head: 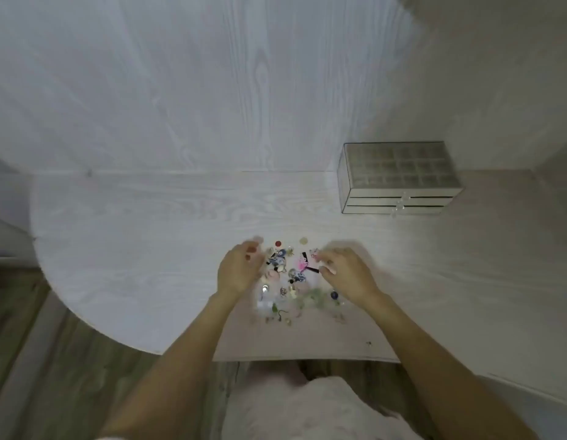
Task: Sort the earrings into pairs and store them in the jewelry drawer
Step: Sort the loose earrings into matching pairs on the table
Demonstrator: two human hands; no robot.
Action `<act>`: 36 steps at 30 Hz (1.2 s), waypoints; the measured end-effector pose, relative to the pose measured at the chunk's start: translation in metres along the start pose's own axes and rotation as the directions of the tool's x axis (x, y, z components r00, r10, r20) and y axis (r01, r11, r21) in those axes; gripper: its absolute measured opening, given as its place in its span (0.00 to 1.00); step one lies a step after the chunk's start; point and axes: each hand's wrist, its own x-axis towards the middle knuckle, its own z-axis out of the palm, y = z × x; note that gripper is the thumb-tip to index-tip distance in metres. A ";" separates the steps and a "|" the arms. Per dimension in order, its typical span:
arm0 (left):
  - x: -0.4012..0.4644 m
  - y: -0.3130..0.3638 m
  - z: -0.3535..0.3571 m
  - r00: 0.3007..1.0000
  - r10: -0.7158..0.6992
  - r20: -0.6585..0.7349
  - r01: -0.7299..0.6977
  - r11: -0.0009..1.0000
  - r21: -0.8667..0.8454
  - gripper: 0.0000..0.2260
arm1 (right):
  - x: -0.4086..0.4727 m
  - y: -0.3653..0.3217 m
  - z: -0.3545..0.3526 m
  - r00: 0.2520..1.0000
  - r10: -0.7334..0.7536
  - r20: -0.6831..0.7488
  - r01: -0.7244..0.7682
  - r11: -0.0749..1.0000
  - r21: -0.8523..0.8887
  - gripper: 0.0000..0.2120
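white wood-grain worktop carries a mixed heap of small colourful earrings between both hands; left hand and right hand are blurred, each grip's state unclear; clear three-drawer jewelry box lies nearer the right.

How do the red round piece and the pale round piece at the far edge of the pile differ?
The red round piece is dark and saturated; the pale round piece is cream and looks slightly larger. Red lies nearer the left hand, pale nearer the right hand. Both lie flat on the table.
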 end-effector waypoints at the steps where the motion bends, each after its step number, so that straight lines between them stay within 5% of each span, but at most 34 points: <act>1: 0.005 0.004 0.001 1.000 0.004 -0.008 -0.004 1.000 0.031 0.16 | 0.009 -0.003 0.003 1.000 -0.019 -0.003 0.019 1.000 -0.014 0.13; 8: 0.040 -0.003 0.017 0.951 0.282 0.128 -0.302 0.935 0.187 0.17 | 0.045 -0.024 0.031 0.990 -0.139 0.029 0.142 0.976 -0.168 0.12; 12: 0.047 -0.006 0.018 0.927 0.345 0.147 -0.371 0.899 0.233 0.10 | 0.045 -0.033 0.042 0.980 -0.196 0.038 0.200 0.955 -0.221 0.16; 20: 0.049 -0.007 0.021 0.948 0.289 0.133 -0.306 0.942 0.140 0.05 | 0.022 -0.003 0.042 0.968 -0.195 -0.157 0.170 0.972 -0.162 0.08; 25: 0.049 -0.010 0.022 0.941 0.319 0.116 -0.334 0.930 0.153 0.07 | 0.002 -0.006 0.050 0.943 -0.330 0.050 0.334 0.930 -0.156 0.09; 36: 0.052 -0.011 0.021 0.965 0.176 0.194 -0.196 0.977 0.086 0.13 | 0.010 -0.007 0.050 0.983 -0.122 -0.138 0.070 0.941 -0.330 0.07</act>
